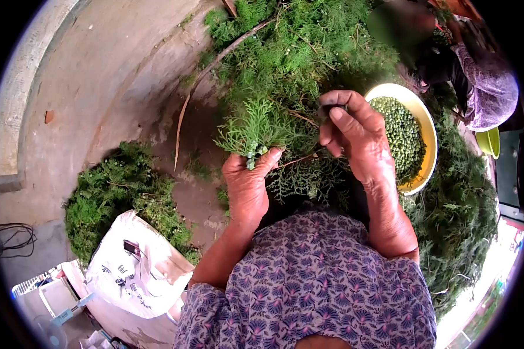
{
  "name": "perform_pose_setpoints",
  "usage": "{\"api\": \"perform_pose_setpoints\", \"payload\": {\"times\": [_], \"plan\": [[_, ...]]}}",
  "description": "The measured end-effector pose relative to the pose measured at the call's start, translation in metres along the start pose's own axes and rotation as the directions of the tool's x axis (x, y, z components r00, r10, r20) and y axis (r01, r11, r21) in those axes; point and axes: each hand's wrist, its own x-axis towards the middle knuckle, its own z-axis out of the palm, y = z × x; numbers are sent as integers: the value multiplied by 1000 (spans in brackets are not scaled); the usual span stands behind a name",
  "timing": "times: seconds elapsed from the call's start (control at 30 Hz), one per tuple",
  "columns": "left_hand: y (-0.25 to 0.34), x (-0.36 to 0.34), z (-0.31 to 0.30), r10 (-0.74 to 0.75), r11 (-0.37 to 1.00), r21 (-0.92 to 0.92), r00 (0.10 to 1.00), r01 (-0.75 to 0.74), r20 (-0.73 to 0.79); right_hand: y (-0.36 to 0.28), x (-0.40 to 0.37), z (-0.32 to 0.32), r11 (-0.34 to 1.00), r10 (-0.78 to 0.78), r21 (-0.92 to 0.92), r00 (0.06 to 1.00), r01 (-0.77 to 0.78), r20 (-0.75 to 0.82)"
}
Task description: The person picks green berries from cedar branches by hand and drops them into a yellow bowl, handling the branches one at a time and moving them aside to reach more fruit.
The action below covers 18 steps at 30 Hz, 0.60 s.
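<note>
My left hand (249, 186) pinches a sprig of feathery green conifer (255, 125), which points up and away from me. A few small bluish-green cones (254, 156) show at its base, beside my thumb. Level with it on the right is my right hand (358, 131), its fingers curled inward and the thumb against them. Something dark shows between those fingertips, too small to make out. Just beyond my right wrist stands a pale yellow basin (429, 148), filled with many small green cones (399, 134).
A large heap of conifer branches (308, 46) lies ahead, with a bare stick (206, 75) along its left side. More greenery (454, 232) is piled at right, and a smaller pile (122, 192) lies left beside a white sack (137, 264). Another person (489, 87) sits at upper right.
</note>
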Motion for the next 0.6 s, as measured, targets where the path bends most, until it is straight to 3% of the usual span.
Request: {"api": "perform_pose_setpoints", "payload": {"times": [0.07, 0.13, 0.2, 0.27, 0.37, 0.47, 0.53, 0.6], "plan": [[-1, 1, 2, -32, 998, -51, 999, 32, 11, 4, -2, 4, 992, -30, 123, 999, 25, 36], [-4, 1, -1, -26, 998, -63, 999, 28, 43, 15, -2, 17, 945, -235, -180, 951, 272, 199], [-5, -1, -2, 31, 995, -96, 996, -23, 79, 21, -3, 31, 784, -333, -439, 894, 439, 300], [-10, 0, -6, 86, 995, -66, 989, -78, 121, 33, -1, 38, 708, -372, -492, 860, 506, 349], [-4, -1, -4, 48, 995, -89, 989, -36, 139, 41, 2, 37, 692, -357, -538, 875, 482, 326], [0, -1, -1, 6, 999, -39, 992, -1, 127, 43, 2, 34, 648, -470, -536, 838, 541, 278], [-2, -1, 0, 18, 999, -44, 996, -14, 89, 41, -2, 36, 797, -238, -523, 953, 302, 188], [-2, 0, -1, -3, 996, -87, 988, 16, 155, 40, -1, 34, 758, -283, -549, 936, 352, 210]]}}
